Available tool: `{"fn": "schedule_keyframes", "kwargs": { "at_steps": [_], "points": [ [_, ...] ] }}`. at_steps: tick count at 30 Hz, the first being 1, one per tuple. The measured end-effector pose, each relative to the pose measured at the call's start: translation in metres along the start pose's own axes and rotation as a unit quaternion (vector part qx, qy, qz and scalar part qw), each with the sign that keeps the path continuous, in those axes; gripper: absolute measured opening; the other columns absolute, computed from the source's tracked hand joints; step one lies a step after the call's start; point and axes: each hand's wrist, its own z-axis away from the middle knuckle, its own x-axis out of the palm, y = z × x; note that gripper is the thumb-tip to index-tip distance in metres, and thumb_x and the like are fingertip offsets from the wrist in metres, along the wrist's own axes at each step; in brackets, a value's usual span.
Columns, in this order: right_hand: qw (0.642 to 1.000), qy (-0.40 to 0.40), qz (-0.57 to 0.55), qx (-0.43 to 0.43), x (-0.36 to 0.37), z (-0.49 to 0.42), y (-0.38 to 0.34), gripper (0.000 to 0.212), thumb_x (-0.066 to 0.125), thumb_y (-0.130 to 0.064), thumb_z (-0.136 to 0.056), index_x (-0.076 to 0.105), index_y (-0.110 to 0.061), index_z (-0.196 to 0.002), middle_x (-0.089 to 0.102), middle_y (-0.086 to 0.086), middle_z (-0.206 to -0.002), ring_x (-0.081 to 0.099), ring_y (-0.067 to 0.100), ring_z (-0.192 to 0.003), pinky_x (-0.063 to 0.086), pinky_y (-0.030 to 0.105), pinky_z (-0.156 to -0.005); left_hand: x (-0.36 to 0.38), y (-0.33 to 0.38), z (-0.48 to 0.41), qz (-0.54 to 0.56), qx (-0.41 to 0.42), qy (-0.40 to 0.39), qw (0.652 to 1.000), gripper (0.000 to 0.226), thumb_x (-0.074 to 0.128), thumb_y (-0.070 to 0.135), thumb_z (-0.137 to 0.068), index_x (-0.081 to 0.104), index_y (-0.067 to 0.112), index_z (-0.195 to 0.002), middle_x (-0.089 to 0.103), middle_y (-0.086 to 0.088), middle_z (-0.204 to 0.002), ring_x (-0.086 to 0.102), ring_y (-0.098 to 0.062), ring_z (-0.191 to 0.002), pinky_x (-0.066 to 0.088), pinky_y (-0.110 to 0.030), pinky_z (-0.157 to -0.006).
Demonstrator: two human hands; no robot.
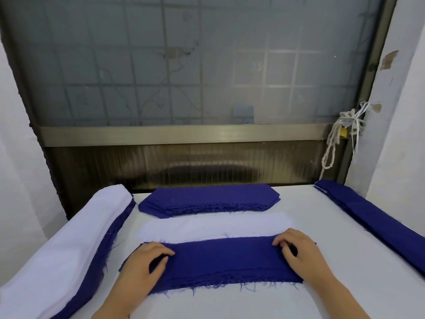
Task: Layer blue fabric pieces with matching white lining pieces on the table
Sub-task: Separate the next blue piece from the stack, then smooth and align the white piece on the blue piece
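Note:
A stack of blue fabric pieces [220, 263] with frayed edges lies in front of me on the white table [322, 284]. My left hand [142, 261] rests on its left end with fingers curled on the cloth. My right hand [296, 252] lies on its right end, fingertips bent at the top edge. Whether either hand pinches a layer I cannot tell. Just behind lies a white lining piece [213, 224], partly overlapped by the blue stack. Farther back sits another stack of blue pieces [209, 199].
A long pile topped with white lining over blue layers [69, 245] runs along the left edge. A long blue pile [372, 219] runs along the right edge. Behind the table stands a frosted window [184, 65]; a knotted white cord [338, 139] hangs at its right.

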Motion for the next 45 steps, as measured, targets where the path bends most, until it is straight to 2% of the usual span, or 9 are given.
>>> {"fn": "schedule_keyframes", "kwargs": {
  "at_steps": [5, 10, 14, 17, 21, 30, 34, 39, 45],
  "points": [
    [0.997, -0.033, 0.066, 0.034, -0.001, -0.007, -0.003, 0.029, 0.052, -0.011, -0.089, 0.062, -0.035, -0.074, 0.059, -0.023, -0.079, 0.053, -0.001, -0.078, 0.043, 0.017, -0.07, 0.002, 0.0, -0.008, -0.008, -0.019, -0.009, 1.0, 0.019, 0.065, 0.021, -0.089, 0.066, 0.037, -0.08, 0.062, 0.021, -0.085, 0.055, 0.001, -0.092, 0.046, -0.017, -0.079],
    [0.982, -0.098, 0.149, 0.058, 0.006, -0.037, -0.019, 0.023, 0.043, -0.018, -0.091, 0.057, -0.029, -0.076, 0.058, -0.01, -0.082, 0.055, 0.009, -0.072, 0.045, 0.02, -0.064, 0.0, 0.013, -0.042, -0.132, -0.033, -0.064, 0.989, 0.026, 0.056, 0.035, -0.092, 0.049, 0.032, -0.067, 0.055, 0.013, -0.076, 0.052, -0.003, -0.073, 0.04, -0.013, -0.06],
    [0.992, -0.078, 0.096, 0.031, 0.039, -0.068, -0.038, 0.022, 0.045, -0.016, -0.095, 0.063, -0.027, -0.089, 0.058, -0.011, -0.095, 0.054, 0.006, -0.087, 0.045, 0.017, -0.076, 0.021, 0.033, -0.086, -0.172, -0.003, -0.031, 0.985, 0.014, 0.05, 0.035, -0.095, 0.063, 0.034, -0.1, 0.061, 0.017, -0.101, 0.054, -0.004, -0.097, 0.043, -0.017, -0.079],
    [0.992, -0.108, 0.071, 0.006, 0.07, -0.089, -0.05, 0.02, 0.046, -0.016, -0.096, 0.063, -0.024, -0.105, 0.056, -0.005, -0.107, 0.052, 0.009, -0.098, 0.044, 0.018, -0.083, 0.049, 0.04, -0.113, -0.183, 0.0, -0.048, 0.982, 0.031, 0.048, 0.034, -0.098, 0.055, 0.032, -0.128, 0.054, 0.015, -0.126, 0.048, -0.01, -0.116, 0.039, -0.023, -0.095],
    [0.988, -0.132, 0.081, 0.006, 0.094, -0.11, -0.056, 0.02, 0.052, -0.024, -0.096, 0.06, -0.025, -0.114, 0.053, -0.003, -0.113, 0.051, 0.014, -0.104, 0.044, 0.023, -0.087, 0.082, 0.038, -0.128, -0.226, -0.025, -0.101, 0.969, 0.04, 0.039, 0.038, -0.101, 0.043, 0.031, -0.14, 0.046, 0.012, -0.14, 0.041, -0.013, -0.125, 0.035, -0.028, -0.101],
    [0.991, -0.114, 0.069, 0.031, 0.109, -0.112, -0.043, 0.015, 0.056, -0.039, -0.094, 0.055, -0.031, -0.106, 0.052, -0.01, -0.109, 0.049, 0.008, -0.1, 0.044, 0.019, -0.081, 0.094, 0.022, -0.122, -0.165, -0.028, -0.038, 0.985, 0.032, 0.039, 0.045, -0.1, 0.05, 0.041, -0.13, 0.047, 0.027, -0.13, 0.04, 0.0, -0.12, 0.03, -0.02, -0.093],
    [0.992, -0.107, 0.064, 0.032, 0.108, -0.112, -0.044, 0.013, 0.057, -0.038, -0.093, 0.054, -0.03, -0.103, 0.051, -0.011, -0.104, 0.048, 0.008, -0.097, 0.044, 0.019, -0.08, 0.089, 0.025, -0.122, -0.155, -0.028, -0.026, 0.987, 0.016, 0.047, 0.041, -0.097, 0.053, 0.042, -0.112, 0.051, 0.025, -0.113, 0.043, 0.001, -0.107, 0.029, -0.021, -0.088],
    [0.992, -0.106, 0.066, 0.018, 0.109, -0.11, -0.045, 0.035, 0.054, -0.033, -0.095, 0.043, -0.039, -0.128, 0.052, -0.01, -0.114, 0.049, 0.009, -0.102, 0.044, 0.02, -0.084, 0.089, 0.03, -0.121, -0.149, -0.008, -0.018, 0.989, 0.009, 0.044, 0.03, -0.098, 0.046, 0.038, -0.096, 0.051, 0.021, -0.099, 0.043, 0.002, -0.095, 0.024, -0.02, -0.094],
    [0.992, -0.102, 0.069, 0.0, 0.108, -0.108, -0.045, 0.023, 0.053, -0.031, -0.096, 0.055, -0.035, -0.119, 0.047, -0.008, -0.111, 0.047, 0.007, -0.104, 0.044, 0.018, -0.088, 0.086, 0.034, -0.117, -0.082, 0.017, -0.036, 0.996, 0.002, 0.041, 0.031, -0.098, 0.041, 0.033, -0.1, 0.058, 0.014, -0.101, 0.048, -0.007, -0.094, 0.04, -0.022, -0.087]
  ]
}}
